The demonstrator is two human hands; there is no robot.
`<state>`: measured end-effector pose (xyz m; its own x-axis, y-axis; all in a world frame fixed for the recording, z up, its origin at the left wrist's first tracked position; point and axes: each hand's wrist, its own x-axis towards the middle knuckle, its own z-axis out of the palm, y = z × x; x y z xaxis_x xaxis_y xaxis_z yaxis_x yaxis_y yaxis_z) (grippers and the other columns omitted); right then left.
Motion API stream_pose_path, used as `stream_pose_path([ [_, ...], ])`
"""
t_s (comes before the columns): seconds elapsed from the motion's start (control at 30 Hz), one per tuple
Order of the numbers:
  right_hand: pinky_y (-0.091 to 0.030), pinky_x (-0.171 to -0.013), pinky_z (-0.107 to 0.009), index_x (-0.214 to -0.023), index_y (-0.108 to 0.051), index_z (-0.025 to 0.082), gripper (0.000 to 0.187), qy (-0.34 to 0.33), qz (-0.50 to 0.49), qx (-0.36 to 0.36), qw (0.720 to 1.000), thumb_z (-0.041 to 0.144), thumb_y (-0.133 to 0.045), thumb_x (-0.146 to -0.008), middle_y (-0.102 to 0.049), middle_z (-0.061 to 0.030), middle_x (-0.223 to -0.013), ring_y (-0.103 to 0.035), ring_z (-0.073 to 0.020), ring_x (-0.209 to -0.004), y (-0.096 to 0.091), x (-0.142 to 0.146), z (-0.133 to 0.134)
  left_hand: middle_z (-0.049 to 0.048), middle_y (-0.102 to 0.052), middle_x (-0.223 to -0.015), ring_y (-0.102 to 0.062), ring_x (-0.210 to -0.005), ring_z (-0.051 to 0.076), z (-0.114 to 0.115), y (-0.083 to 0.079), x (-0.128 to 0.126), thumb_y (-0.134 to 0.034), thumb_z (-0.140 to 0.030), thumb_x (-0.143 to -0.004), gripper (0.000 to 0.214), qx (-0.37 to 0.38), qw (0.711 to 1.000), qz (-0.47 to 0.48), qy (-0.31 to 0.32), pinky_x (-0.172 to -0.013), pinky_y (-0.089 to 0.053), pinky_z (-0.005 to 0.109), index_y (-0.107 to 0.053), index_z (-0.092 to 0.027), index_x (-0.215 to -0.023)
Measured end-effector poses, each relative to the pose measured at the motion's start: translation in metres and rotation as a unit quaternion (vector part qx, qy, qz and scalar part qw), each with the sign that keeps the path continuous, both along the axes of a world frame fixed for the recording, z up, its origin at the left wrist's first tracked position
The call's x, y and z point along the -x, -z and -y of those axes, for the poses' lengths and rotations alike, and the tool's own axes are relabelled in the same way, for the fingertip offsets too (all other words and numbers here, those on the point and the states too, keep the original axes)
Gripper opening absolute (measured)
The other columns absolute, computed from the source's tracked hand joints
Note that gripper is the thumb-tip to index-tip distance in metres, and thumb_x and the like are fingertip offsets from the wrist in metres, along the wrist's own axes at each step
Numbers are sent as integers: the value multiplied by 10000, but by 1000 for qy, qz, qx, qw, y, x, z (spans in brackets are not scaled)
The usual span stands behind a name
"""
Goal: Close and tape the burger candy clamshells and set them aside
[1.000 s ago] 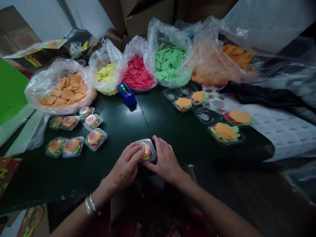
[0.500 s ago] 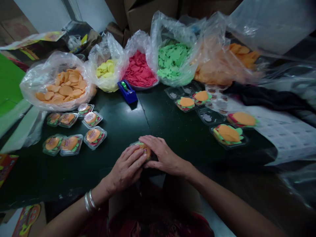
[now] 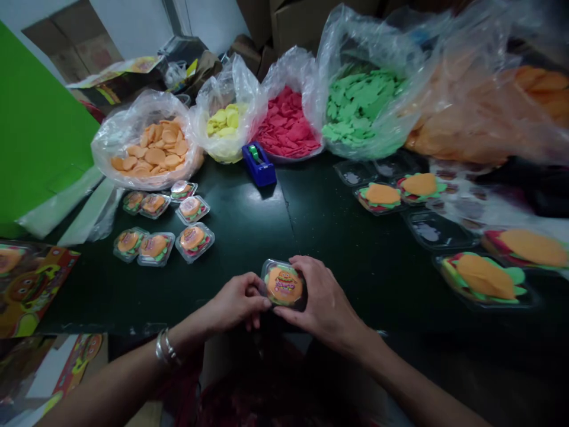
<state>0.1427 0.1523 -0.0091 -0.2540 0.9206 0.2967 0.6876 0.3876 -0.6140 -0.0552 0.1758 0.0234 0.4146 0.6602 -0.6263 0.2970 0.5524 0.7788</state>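
A clear plastic box point(image 3: 283, 286) with a toy burger inside is between my hands at the near side of the dark table. A printed burger sticker is visible on its lid. My right hand point(image 3: 323, 299) curves round the box's right side, thumb at the near edge and fingers at the far corner. With fingers curled, my left hand point(image 3: 242, 301) holds the left edge; some of its fingertips are hidden. Several closed burger boxes point(image 3: 156, 247) stand to the left. On the right, open boxes point(image 3: 484, 279) hold stacked orange, green and red foam pieces.
Along the back stand plastic bags of orange discs point(image 3: 155, 155), yellow pieces point(image 3: 224, 120), red pieces point(image 3: 288, 124) and green pieces point(image 3: 362, 107). A blue tape dispenser point(image 3: 259, 166) sits before them. Sticker sheets point(image 3: 462, 190) lie at right, a printed carton point(image 3: 38, 290) at left.
My left hand has moved off the lid to the box's left edge, uncovering the sticker. My right hand still grips the right side. The view has turned left.
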Motion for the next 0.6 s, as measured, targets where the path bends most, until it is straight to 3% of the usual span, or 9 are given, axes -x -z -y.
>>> stream_pose_path([
  [0.17,-470,-841,-471,-1187,-432,173,680,-13,4,-4,1000,408,-760,-640,-583,-145,-1096,-565,-318,-1016,-4,-3,1,-49,-558,-496,-476,-366,56,-3,0,-3,-701,-347,-607,289,26,999,-18,5,-357,-351,156,-495,-162,-688],
  [0.33,-431,-916,-476,-1280,-419,205,720,-71,27,40,996,361,-764,-668,-558,-134,-1198,-525,-303,-1107,-14,-11,-3,-28,-582,-519,-489,-371,66,-7,-3,-4,-702,-342,-593,282,75,996,-38,16,-355,-340,162,-498,-163,-669],
  [0.47,-425,-924,-473,-1227,-460,219,638,-87,9,70,994,329,-758,-674,-554,-127,-1226,-511,-295,-1138,-16,-12,-7,-25,-584,-543,-498,-388,75,-10,-5,-1,-676,-350,-635,266,93,993,-52,43,-377,-352,173,-494,-167,-697],
  [0.53,-417,-933,-487,-1222,-456,220,629,-87,-5,70,994,316,-750,-675,-557,-128,-1234,-508,-299,-1152,-14,-12,-8,-28,-575,-555,-511,-411,91,-15,-10,3,-651,-356,-670,246,62,991,-82,84,-399,-377,194,-506,-167,-733],
  [0.6,-413,-938,-497,-1235,-446,224,639,-91,-9,69,993,305,-745,-676,-557,-127,-1241,-509,-301,-1157,-12,-11,-8,-8,-611,-659,-545,-496,111,-21,-17,7,-653,-328,-688,259,-56,983,-136,113,-462,-420,221,-563,-164,-867],
])
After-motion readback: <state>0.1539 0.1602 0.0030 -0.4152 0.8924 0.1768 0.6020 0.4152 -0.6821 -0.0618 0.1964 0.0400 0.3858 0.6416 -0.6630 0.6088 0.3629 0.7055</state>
